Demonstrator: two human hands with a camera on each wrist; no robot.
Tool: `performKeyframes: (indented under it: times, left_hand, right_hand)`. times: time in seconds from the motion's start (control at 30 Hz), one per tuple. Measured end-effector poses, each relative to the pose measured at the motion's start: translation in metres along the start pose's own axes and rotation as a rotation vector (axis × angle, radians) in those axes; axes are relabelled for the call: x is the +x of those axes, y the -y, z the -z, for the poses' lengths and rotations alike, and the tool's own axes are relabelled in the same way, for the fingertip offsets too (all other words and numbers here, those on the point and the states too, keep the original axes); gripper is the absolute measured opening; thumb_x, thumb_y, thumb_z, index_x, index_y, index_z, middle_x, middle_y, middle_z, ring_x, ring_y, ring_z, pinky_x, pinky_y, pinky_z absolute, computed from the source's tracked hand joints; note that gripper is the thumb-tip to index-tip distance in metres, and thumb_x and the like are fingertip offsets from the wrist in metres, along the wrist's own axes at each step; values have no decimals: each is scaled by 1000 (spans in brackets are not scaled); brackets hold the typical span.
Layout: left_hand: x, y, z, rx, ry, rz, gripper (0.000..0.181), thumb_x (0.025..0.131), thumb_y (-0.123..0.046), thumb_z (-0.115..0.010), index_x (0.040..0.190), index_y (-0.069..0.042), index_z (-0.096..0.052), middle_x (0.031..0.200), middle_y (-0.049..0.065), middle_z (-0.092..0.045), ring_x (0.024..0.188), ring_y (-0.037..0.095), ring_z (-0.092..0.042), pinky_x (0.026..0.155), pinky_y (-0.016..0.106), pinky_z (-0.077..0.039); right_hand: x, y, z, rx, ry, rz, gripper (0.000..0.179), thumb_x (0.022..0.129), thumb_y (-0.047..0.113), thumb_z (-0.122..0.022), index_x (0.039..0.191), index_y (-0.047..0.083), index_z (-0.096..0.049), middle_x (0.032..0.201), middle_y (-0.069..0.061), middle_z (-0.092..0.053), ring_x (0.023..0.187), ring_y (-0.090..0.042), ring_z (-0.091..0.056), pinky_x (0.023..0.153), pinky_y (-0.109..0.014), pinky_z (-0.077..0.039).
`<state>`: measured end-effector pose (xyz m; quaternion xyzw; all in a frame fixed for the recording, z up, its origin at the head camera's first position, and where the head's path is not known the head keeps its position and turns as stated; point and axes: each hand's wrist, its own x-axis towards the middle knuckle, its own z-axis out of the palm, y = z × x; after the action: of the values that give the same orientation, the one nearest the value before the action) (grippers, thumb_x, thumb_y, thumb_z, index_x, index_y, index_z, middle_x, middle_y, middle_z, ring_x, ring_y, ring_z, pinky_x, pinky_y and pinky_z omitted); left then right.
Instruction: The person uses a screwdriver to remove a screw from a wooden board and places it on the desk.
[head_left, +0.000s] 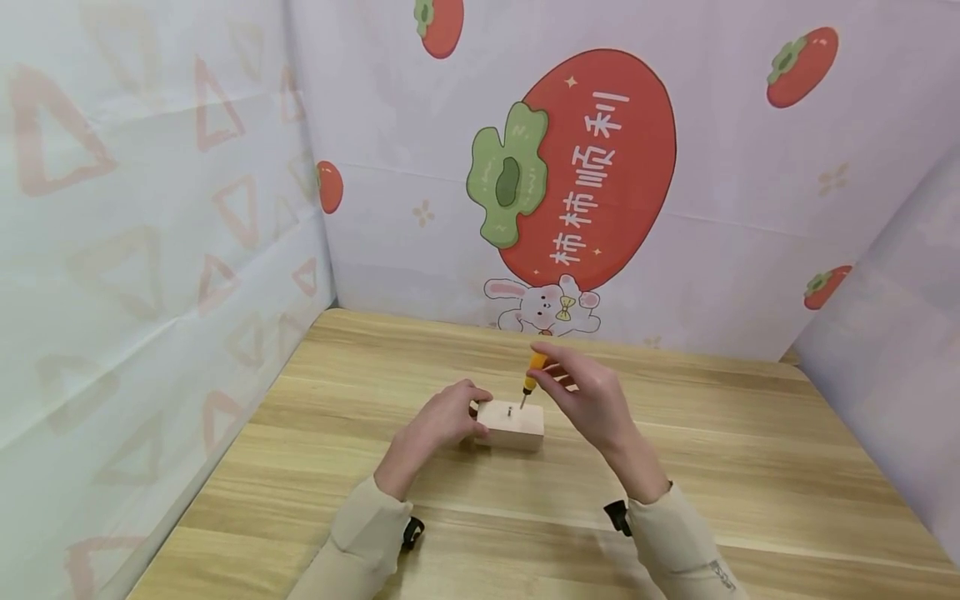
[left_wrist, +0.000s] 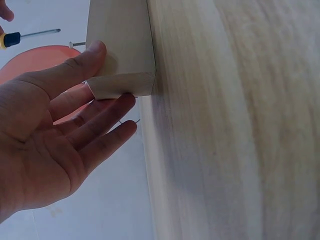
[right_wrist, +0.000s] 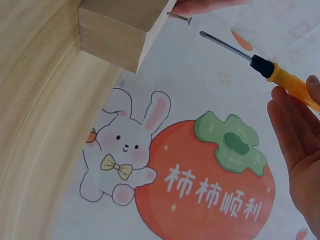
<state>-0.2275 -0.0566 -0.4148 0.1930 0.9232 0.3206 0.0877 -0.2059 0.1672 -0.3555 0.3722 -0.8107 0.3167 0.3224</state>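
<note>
A pale wooden block [head_left: 517, 425] lies on the table, with a screw [right_wrist: 180, 18] standing partway out of its top face. My left hand [head_left: 450, 412] grips the block's left end, thumb [left_wrist: 95, 55] on the near side and fingers round the end and far side. In my right hand [head_left: 596, 400] is a screwdriver with a yellow handle [right_wrist: 290, 86] and black collar, pinched between thumb and fingers. Its metal shaft [right_wrist: 227, 46] points down toward the block, the tip apart from the screw head and a little to its right in the head view.
The wood-grain table [head_left: 750, 475] spreads around the block. Behind it hangs a backdrop [head_left: 720, 275] printed with persimmons and a rabbit. A white sheet with triangles [head_left: 165, 325] closes the left side, and another pale sheet [head_left: 900, 333] stands at right.
</note>
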Motion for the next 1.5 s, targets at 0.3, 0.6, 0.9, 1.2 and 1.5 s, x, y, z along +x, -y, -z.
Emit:
performKeyframes:
  times: [0.3, 0.6, 0.9, 1.2, 1.5]
  left_hand:
    - [1, 1, 0, -15, 4, 6, 54, 79, -16, -84, 128, -4, -65, 113, 8, -62, 98, 22, -67, 83, 34, -56]
    - [2, 2, -1, -18, 9, 11, 54, 80, -16, -84, 129, -4, -65, 114, 9, -62, 99, 22, -67, 83, 34, -57]
    - [3, 4, -2, -15, 11, 20, 54, 80, -16, -84, 129, -4, -65, 113, 8, -62, 100, 23, -67, 84, 34, -57]
    - [3, -1, 0, -26, 12, 15, 53, 79, -14, -83, 128, -4, -65, 114, 10, -62, 102, 25, -68, 85, 35, -57]
    - [3, 2, -1, -29, 15, 11, 54, 80, -15, -83, 129, -4, -65, 114, 10, -61, 104, 25, -68, 87, 36, -57]
  right_hand:
    - [7, -2, -13, 6, -11, 5, 46, 76, 2, -83, 120, 5, -68, 93, -6, -73, 79, -18, -73, 63, -22, -59]
    - [9, 1, -19, -10, 19, -34, 43, 78, 4, -82, 120, 7, -69, 93, -4, -73, 80, -15, -73, 63, -23, -60]
    - [16, 7, -20, 60, 3, -119, 34, 80, 6, -81, 112, 8, -72, 96, -4, -74, 83, -17, -73, 62, -23, -59]
    - [20, -2, -17, 255, 77, -197, 25, 85, 7, -75, 110, 9, -74, 94, -5, -75, 80, -17, -72, 70, -23, -59]
    - [22, -10, -9, 378, 175, -232, 24, 88, 4, -71, 111, 10, -74, 95, -5, -72, 76, -11, -67, 72, -22, -58]
